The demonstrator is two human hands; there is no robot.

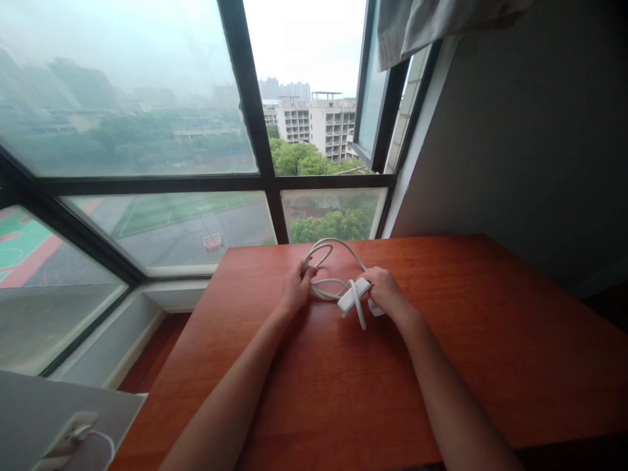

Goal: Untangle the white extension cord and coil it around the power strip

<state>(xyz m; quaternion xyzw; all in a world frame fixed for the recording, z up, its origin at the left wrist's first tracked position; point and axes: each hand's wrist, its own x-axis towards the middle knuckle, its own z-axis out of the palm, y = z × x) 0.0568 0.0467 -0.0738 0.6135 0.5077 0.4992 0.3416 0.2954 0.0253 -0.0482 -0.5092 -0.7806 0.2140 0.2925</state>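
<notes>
White cord, left hand curled, right hand palm-down

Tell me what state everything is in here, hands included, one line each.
Left hand: closed on the white cable.
Right hand: gripping the white block.
White cable: loosely looped.
White block: held tilted, a strand crossing it.
Window sash, upper right: swung open.
Upper left pane: hazy.
Plug: in the wall outlet.
Curtain: hanging, top out of view.
</notes>
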